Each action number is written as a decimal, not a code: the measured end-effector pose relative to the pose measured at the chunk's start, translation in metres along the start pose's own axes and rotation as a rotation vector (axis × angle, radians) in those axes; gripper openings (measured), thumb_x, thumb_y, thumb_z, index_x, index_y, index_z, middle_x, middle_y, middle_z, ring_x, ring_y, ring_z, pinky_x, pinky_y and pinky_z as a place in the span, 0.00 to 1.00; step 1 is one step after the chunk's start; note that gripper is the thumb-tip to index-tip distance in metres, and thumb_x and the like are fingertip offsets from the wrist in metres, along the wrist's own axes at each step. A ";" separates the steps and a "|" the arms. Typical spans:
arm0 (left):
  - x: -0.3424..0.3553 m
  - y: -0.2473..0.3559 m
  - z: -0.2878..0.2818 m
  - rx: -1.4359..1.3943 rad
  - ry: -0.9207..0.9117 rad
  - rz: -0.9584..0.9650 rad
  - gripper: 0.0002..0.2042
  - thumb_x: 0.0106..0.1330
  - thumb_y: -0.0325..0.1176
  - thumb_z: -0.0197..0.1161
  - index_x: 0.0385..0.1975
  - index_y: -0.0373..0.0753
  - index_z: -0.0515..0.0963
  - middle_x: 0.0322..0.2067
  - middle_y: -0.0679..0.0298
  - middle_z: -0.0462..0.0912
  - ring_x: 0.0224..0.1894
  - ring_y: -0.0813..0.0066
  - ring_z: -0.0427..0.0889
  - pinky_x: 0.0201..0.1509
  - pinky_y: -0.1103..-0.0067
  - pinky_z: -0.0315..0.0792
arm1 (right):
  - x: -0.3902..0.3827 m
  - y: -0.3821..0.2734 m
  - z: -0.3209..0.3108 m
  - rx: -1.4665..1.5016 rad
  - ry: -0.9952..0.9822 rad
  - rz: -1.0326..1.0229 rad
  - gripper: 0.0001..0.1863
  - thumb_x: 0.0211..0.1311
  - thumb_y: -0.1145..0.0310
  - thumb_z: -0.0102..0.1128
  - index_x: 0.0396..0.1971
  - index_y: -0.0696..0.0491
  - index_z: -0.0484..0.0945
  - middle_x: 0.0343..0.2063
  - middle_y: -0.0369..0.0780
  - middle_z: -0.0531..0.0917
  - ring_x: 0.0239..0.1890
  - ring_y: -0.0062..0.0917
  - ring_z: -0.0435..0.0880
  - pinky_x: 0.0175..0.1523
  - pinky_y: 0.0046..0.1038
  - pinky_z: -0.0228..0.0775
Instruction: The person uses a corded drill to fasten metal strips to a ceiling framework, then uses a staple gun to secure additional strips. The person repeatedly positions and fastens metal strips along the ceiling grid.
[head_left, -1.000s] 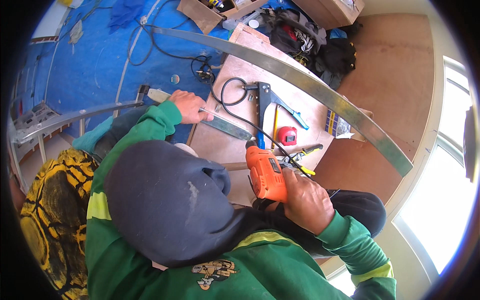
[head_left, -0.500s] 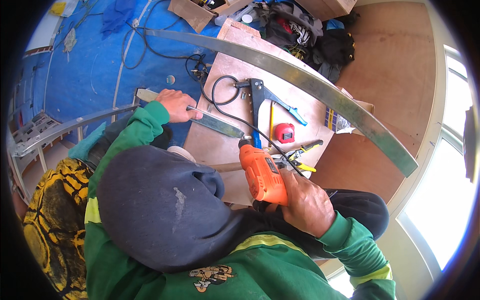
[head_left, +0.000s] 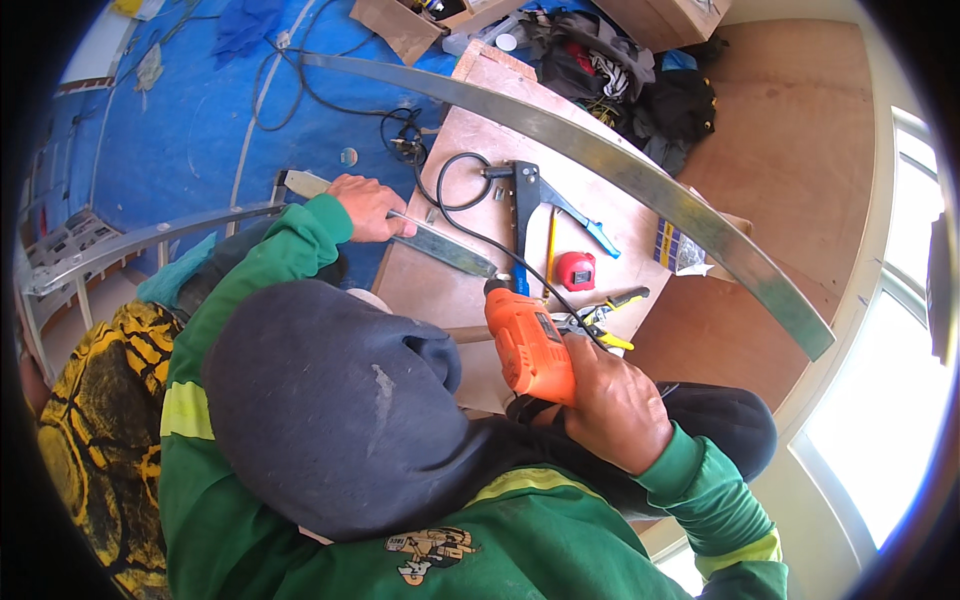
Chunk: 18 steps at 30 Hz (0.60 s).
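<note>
My left hand (head_left: 368, 208) is closed round a narrow metal channel (head_left: 455, 252), which slants across the edge of a pale board (head_left: 405, 290). In my right hand (head_left: 622, 408) is an orange corded drill (head_left: 532, 350). Its chuck end meets or nearly meets the channel's right end; the exact contact is too small to tell. Just beyond the drill lie a black hand riveter (head_left: 524, 200) with blue grips, a yellow pencil (head_left: 551, 245), a red tape measure (head_left: 575, 271) and yellow-handled snips (head_left: 605, 316).
A long metal strip (head_left: 600, 160) arches over the board's far side. The black cord (head_left: 478, 232) loops across the board to the drill. A small box (head_left: 667, 243) sits at right, and dark bags (head_left: 675, 105) lie beyond. Ladder-like metal framing (head_left: 165, 240) stands at left above blue sheeting (head_left: 190, 130).
The view has shifted slightly, so most things appear a little to the right. Both hands keep their hold, and drill and channel stay in nearly the same relation.
</note>
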<state>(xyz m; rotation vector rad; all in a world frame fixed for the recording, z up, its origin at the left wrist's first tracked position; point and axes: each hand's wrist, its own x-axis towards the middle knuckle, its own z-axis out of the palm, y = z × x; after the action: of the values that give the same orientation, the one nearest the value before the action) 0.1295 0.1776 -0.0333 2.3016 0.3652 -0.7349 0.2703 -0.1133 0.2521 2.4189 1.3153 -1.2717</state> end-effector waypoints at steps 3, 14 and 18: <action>0.000 0.000 -0.001 -0.012 -0.018 0.008 0.24 0.73 0.64 0.65 0.51 0.53 0.94 0.42 0.51 0.94 0.52 0.43 0.90 0.61 0.51 0.77 | 0.006 -0.005 0.001 -0.067 -0.046 0.029 0.34 0.52 0.61 0.87 0.51 0.58 0.74 0.41 0.52 0.87 0.47 0.54 0.89 0.51 0.53 0.81; 0.002 -0.004 0.002 -0.027 -0.012 0.020 0.24 0.74 0.64 0.65 0.52 0.54 0.94 0.41 0.51 0.94 0.52 0.43 0.90 0.60 0.51 0.77 | 0.022 -0.023 -0.008 -0.209 -0.114 0.046 0.31 0.51 0.65 0.86 0.47 0.60 0.74 0.38 0.51 0.87 0.45 0.51 0.90 0.51 0.49 0.82; 0.002 -0.004 0.005 -0.016 0.012 0.025 0.24 0.73 0.64 0.66 0.52 0.54 0.94 0.41 0.50 0.94 0.52 0.43 0.90 0.60 0.50 0.77 | 0.021 -0.021 -0.007 -0.200 -0.101 0.032 0.26 0.53 0.68 0.81 0.46 0.59 0.74 0.38 0.51 0.87 0.44 0.50 0.91 0.50 0.49 0.83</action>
<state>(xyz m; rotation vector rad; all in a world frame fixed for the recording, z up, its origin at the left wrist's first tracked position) 0.1274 0.1776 -0.0398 2.2923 0.3463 -0.7040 0.2654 -0.0837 0.2475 2.2021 1.3033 -1.1759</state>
